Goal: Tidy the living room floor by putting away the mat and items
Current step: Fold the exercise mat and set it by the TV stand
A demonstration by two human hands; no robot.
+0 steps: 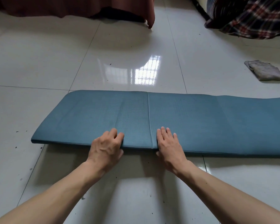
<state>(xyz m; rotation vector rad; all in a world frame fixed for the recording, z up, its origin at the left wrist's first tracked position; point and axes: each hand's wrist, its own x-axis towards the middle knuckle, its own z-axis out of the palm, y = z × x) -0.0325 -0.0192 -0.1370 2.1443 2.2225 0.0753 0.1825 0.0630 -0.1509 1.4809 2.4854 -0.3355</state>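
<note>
A blue-grey mat (192,120) lies folded lengthwise on the white tiled floor, running from left of centre out past the right edge. A crease crosses it near the middle. My left hand (107,146) grips the mat's near edge, fingers curled on top and thumb under the fold. My right hand (168,146) lies just right of the crease, fingers flat on top of the mat and thumb at the near edge. A crumpled grey cloth (265,71) lies on the floor at the far right.
Brown fabric (90,7) hangs to the floor at the back. A plaid blanket (252,16) spills down at the back right. Glossy floor tiles (120,54) stretch beyond the mat, with small dark specks (21,131) at the left.
</note>
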